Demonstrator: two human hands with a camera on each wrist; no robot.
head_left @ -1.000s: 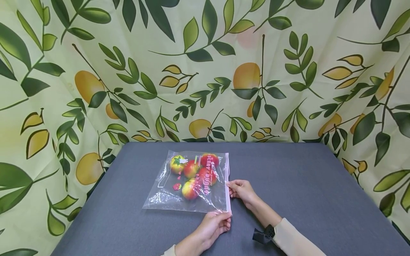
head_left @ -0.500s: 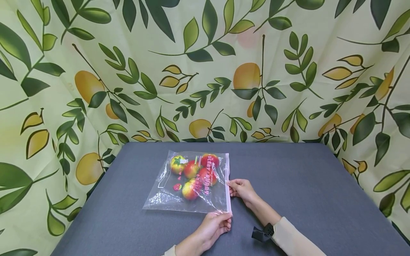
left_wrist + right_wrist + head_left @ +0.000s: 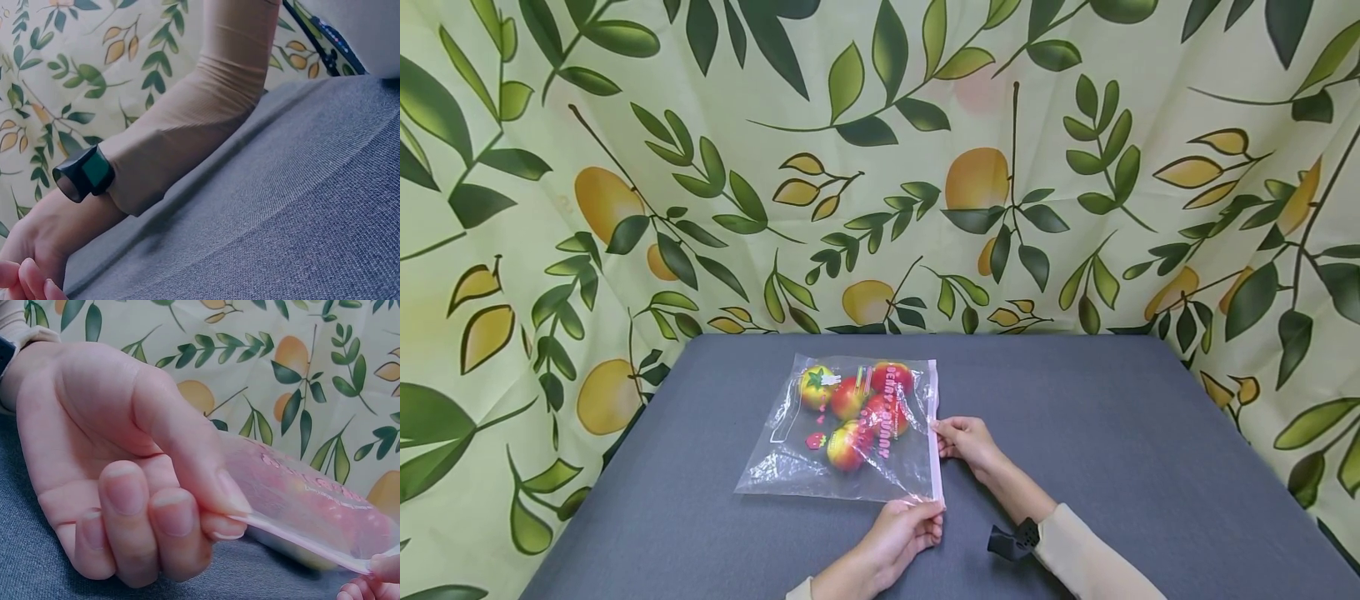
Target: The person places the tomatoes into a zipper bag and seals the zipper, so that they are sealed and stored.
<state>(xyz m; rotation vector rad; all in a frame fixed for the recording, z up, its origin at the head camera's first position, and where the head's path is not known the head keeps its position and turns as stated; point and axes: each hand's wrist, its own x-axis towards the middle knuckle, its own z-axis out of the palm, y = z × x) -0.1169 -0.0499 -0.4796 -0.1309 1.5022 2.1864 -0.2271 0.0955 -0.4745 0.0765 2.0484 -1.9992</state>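
Observation:
A clear zip bag with pink print and a pale pink zip strip lies flat on the table. Several red and yellow round fruits, apple-like, are inside. My left hand pinches the near corner of the strip between thumb and forefinger. Farther along the same strip, my right hand pinches the edge. The right wrist view has the left hand large, its other fingers curled, and the right hand's fingertips at lower right. In the left wrist view, the bag is out of frame.
The grey table reaches back to a leaf-and-fruit patterned curtain. A black wrist device sits on the right wrist, seen also on the sleeved right arm in the left wrist view.
Both hands keep their pinch on the strip. The right hand has shifted very slightly up along it; the bag and fruits lie nearly where they were.

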